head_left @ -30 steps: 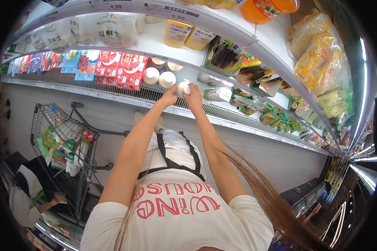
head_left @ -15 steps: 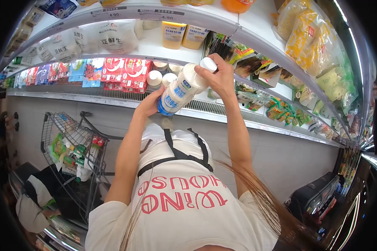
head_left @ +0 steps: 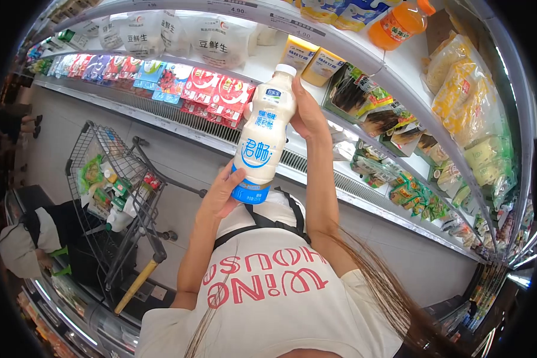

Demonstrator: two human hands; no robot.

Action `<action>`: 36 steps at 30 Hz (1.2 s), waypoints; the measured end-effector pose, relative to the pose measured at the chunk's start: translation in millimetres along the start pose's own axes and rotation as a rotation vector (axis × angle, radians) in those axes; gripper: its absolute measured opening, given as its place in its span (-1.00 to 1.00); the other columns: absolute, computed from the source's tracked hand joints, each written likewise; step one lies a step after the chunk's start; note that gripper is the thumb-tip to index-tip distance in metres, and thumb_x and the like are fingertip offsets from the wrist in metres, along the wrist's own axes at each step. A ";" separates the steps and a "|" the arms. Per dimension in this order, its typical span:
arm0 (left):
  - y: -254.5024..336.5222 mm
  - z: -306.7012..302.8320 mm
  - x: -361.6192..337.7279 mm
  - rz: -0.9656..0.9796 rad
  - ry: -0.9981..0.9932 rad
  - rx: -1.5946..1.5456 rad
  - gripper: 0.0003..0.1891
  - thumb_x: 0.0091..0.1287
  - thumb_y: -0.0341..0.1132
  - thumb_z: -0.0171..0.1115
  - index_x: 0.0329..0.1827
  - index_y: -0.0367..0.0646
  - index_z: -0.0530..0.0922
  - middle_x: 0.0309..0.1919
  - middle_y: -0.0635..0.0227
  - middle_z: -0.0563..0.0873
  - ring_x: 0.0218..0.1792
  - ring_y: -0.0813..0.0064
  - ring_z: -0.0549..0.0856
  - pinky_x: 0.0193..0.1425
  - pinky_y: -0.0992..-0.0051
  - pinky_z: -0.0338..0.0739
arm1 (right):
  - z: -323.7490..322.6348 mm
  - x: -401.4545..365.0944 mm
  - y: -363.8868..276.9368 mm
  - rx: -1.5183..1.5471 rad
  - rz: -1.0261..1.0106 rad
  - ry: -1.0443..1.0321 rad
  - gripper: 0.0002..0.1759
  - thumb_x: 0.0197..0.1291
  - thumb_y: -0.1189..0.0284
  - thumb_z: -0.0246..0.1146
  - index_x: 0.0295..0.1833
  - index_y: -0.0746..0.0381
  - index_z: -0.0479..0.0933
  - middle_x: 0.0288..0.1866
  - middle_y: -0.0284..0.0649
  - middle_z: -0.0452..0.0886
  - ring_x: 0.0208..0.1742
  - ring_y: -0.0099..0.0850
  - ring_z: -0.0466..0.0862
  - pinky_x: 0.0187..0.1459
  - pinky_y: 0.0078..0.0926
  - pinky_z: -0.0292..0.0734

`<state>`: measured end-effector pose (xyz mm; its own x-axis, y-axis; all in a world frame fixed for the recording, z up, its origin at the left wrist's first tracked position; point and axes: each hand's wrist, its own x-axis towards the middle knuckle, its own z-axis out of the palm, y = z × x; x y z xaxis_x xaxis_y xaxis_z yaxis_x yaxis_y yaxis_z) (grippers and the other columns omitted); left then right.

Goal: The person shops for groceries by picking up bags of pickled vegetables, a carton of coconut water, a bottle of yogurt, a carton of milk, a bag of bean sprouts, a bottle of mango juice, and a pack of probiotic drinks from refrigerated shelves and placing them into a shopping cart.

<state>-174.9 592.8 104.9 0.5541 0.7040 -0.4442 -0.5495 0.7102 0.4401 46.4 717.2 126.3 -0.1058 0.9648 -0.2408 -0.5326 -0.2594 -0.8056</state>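
A large white yogurt drink bottle (head_left: 262, 137) with a white cap and a blue-banded base is held up in front of my chest, label toward me. My left hand (head_left: 224, 190) grips it low, thumb across the blue base. Up by the neck and shoulder, my right hand (head_left: 307, 112) holds the other side, its fingers mostly hidden behind the bottle. Behind the bottle, red-and-white cartons (head_left: 218, 95) line the lower shelf. Two yellow-and-white cartons (head_left: 322, 67) stand just beyond the cap.
A shopping cart (head_left: 110, 197) with groceries stands to my left, near another person (head_left: 33, 241). Packs of bagged food (head_left: 206, 42) and an orange juice bottle (head_left: 400, 27) fill the upper shelves. Bagged yellow goods (head_left: 468, 89) hang over the right shelf edge.
The bottle has turned more upright, its label now facing me squarely. My right hand has slid from the cap to the bottle's side. The view has shifted, bringing in more of the cart.
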 end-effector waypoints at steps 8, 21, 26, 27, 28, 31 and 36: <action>8.4 6.3 -28.1 0.185 0.141 0.313 -0.18 0.16 -0.28 0.46 0.43 -0.21 0.17 0.21 0.20 0.49 0.21 0.36 0.51 0.30 0.32 0.42 | 42.5 23.4 24.1 0.209 0.093 -0.082 -0.61 0.27 0.23 0.24 0.06 0.29 0.46 -0.09 -0.19 0.60 -0.09 -0.38 0.65 -0.09 -0.34 0.60; 14.0 -6.8 -35.9 0.242 -0.020 0.051 -0.17 0.23 -0.06 0.38 0.45 -0.21 0.13 0.26 0.20 0.45 0.25 0.34 0.48 0.31 0.32 0.40 | 97.2 29.3 -11.8 -0.031 0.102 -0.177 -0.47 0.35 0.10 0.14 0.12 0.38 0.44 -0.02 -0.09 0.60 0.01 -0.32 0.63 0.02 -0.30 0.57; 15.0 -11.5 -33.6 0.233 -0.038 0.056 -0.17 0.22 0.00 0.36 0.43 -0.20 0.15 0.26 0.21 0.45 0.25 0.35 0.48 0.31 0.32 0.41 | 105.0 33.8 -14.8 0.016 0.122 -0.166 -0.42 0.40 0.04 0.05 0.15 0.39 0.41 0.03 -0.08 0.57 0.08 -0.31 0.60 0.08 -0.28 0.54; 15.2 -11.0 -34.0 0.235 -0.032 0.065 -0.17 0.22 0.02 0.36 0.43 -0.19 0.15 0.26 0.21 0.45 0.25 0.35 0.48 0.31 0.32 0.41 | 106.2 35.0 -14.2 0.034 0.132 -0.165 -0.41 0.40 0.03 0.04 0.16 0.39 0.41 0.03 -0.08 0.56 0.09 -0.31 0.59 0.08 -0.28 0.54; 15.9 -9.4 -34.7 0.240 -0.028 0.054 -0.16 0.21 0.02 0.36 0.43 -0.19 0.15 0.26 0.21 0.45 0.26 0.35 0.47 0.31 0.31 0.40 | 106.2 36.1 -14.3 0.050 0.140 -0.162 -0.40 0.40 0.01 0.03 0.16 0.39 0.41 0.04 -0.09 0.56 0.09 -0.31 0.59 0.09 -0.27 0.53; 14.5 -0.9 -36.9 0.250 -0.021 0.030 -0.13 0.19 0.01 0.39 0.44 -0.19 0.13 0.27 0.21 0.44 0.27 0.36 0.45 0.34 0.31 0.37 | 106.0 49.0 -5.5 0.059 0.165 -0.186 -0.37 0.39 -0.02 0.02 0.17 0.38 0.40 0.02 -0.10 0.56 0.08 -0.32 0.59 0.09 -0.27 0.53; 25.5 2.1 -52.8 0.404 0.219 0.307 0.06 -0.02 -0.17 0.59 0.47 -0.24 0.06 0.27 0.17 0.42 0.29 0.34 0.41 0.37 0.36 0.30 | 131.2 59.4 7.4 0.041 0.224 -0.322 -0.52 0.27 0.15 0.26 0.05 0.36 0.45 -0.16 -0.07 0.64 -0.18 -0.30 0.70 -0.15 -0.29 0.67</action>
<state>-216.8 573.7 141.2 0.1754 0.9275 -0.3302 -0.4662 0.3737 0.8019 -74.0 778.2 177.1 -0.4775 0.8504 -0.2209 -0.4992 -0.4694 -0.7283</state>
